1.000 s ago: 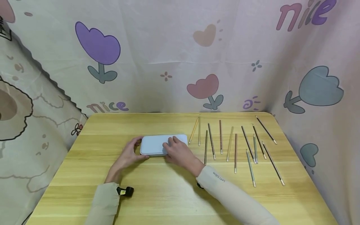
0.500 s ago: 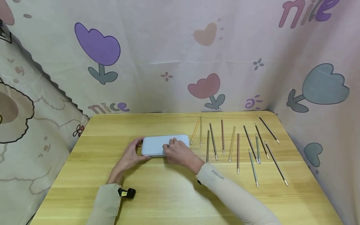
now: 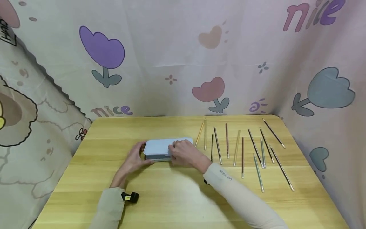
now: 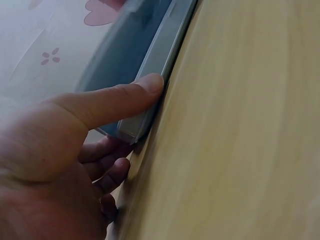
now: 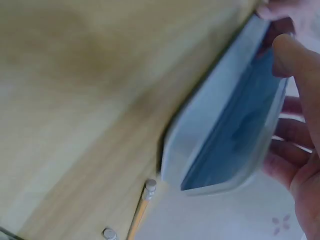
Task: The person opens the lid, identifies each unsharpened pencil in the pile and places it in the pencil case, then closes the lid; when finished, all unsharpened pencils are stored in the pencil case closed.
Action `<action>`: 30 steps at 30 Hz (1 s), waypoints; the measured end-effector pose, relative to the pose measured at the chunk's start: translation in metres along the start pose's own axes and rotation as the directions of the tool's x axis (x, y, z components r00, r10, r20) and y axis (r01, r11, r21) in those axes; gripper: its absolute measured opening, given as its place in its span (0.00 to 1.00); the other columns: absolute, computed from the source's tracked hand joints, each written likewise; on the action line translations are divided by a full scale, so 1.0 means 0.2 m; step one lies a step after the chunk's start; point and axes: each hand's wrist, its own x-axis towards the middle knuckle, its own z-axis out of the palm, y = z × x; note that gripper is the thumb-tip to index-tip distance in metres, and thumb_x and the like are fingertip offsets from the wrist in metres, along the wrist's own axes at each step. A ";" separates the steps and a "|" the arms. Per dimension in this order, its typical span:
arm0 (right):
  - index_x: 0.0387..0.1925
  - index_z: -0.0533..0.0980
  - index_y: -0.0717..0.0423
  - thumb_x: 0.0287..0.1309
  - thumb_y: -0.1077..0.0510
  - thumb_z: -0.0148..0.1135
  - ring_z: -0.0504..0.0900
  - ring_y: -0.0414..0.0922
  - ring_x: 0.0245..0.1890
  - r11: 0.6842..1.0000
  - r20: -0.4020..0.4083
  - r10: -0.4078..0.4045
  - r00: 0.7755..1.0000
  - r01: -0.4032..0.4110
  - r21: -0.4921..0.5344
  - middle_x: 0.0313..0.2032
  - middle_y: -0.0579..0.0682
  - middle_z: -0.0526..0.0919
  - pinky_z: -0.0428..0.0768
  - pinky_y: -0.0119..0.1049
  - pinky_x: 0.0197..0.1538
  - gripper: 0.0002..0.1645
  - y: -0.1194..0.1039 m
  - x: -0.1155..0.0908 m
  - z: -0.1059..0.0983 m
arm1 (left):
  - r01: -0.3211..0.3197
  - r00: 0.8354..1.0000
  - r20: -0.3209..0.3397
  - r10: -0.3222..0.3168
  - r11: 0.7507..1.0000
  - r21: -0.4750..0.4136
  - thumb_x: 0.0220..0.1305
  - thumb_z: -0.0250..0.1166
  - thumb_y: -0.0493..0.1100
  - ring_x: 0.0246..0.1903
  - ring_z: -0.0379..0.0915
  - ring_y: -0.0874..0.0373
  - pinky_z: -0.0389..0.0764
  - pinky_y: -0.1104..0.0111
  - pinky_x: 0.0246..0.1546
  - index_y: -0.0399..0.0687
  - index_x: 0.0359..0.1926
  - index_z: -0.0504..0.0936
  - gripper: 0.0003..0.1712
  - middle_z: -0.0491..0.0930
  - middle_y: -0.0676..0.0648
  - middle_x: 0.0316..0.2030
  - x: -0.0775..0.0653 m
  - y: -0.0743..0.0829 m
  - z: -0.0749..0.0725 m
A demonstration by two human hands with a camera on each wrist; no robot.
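Pale-blue case (image 4: pixel 159 55) is being braced on the worktop (image 3: pixel 166 190) by the left hand (image 3: pixel 132 160), fingers (image 4: pixel 115 175) clamped round its end, likely against sliding. Tilted-up lid (image 3: pixel 158 147) is being gripped by the right hand (image 3: pixel 187 153), fingers clamped on its front edge, presumably for leverage.

Head view fairly bright and mostly sharp, light soft, pale glare on the near middle of the counter (image 3: pixel 183 203), soft shadows along the inner sides of the sleeves (image 3: pixel 243 197), curtain (image 3: pixel 160 41) dimmer in its right-hand folds. The 2 wrist views are softer: left one dimmer, counter grain smeared, case (image 4: pixel 122 55) dark inside; right one hazy, case and counter blurred, washed out toward the right edge.
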 end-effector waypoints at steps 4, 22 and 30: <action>0.38 0.83 0.53 0.58 0.53 0.68 0.80 0.37 0.21 0.979 -0.117 0.068 0.991 -0.044 0.198 0.33 0.46 0.87 0.81 0.30 0.28 0.09 0.07 -0.02 -0.02 | 0.007 1.000 0.012 -0.007 0.999 -0.034 0.48 0.83 0.37 0.61 0.68 0.39 0.69 0.44 0.65 0.33 0.74 0.61 0.57 0.69 0.34 0.64 0.01 0.01 0.01; 0.50 0.85 0.61 0.68 0.54 0.68 0.87 0.49 0.44 0.258 -0.016 0.773 0.634 -0.292 0.921 0.45 0.53 0.89 0.84 0.38 0.49 0.16 0.29 -0.11 0.08 | -0.012 1.000 -0.027 0.012 1.000 0.011 0.46 0.84 0.38 0.56 0.67 0.37 0.70 0.42 0.60 0.30 0.71 0.65 0.54 0.72 0.30 0.62 -0.03 0.01 0.00; 0.47 0.85 0.65 0.67 0.58 0.68 0.87 0.55 0.44 0.035 0.096 0.855 0.510 -0.241 0.970 0.44 0.60 0.88 0.86 0.39 0.43 0.14 0.36 -0.07 0.15 | 0.007 1.000 -0.023 -0.006 1.000 0.031 0.46 0.84 0.39 0.56 0.67 0.38 0.70 0.44 0.58 0.34 0.71 0.67 0.53 0.72 0.32 0.63 -0.03 0.01 0.00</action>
